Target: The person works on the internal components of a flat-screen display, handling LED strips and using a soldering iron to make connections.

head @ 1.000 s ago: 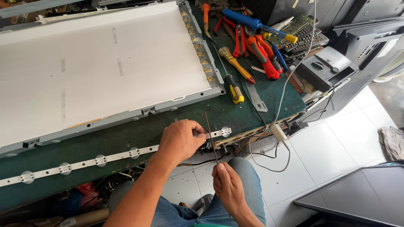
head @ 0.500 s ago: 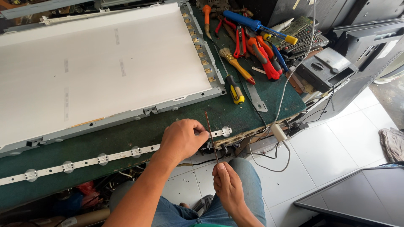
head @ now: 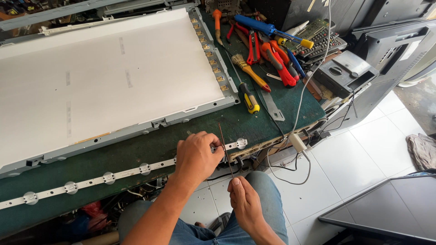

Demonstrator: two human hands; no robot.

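My left hand (head: 197, 156) rests closed on the right end of a long white light strip (head: 104, 178) with round lenses, lying along the near edge of the green bench (head: 290, 97). My right hand (head: 244, 202) sits lower, over my lap, and pinches the bottom of a thin dark rod or wire (head: 224, 149) that rises upright past the strip's end lens (head: 241, 143). What the rod's tip touches I cannot make out.
A large white panel in a metal frame (head: 109, 77) covers the bench's left. Screwdrivers, pliers, a brush and remote controls (head: 268, 50) crowd the far right. A white cable with an adapter (head: 297, 141) hangs off the edge. Dark screen panels stand on the tiled floor (head: 386, 208).
Hardly anything differs; both hands stay in the same spot on the strip and the thin rod.
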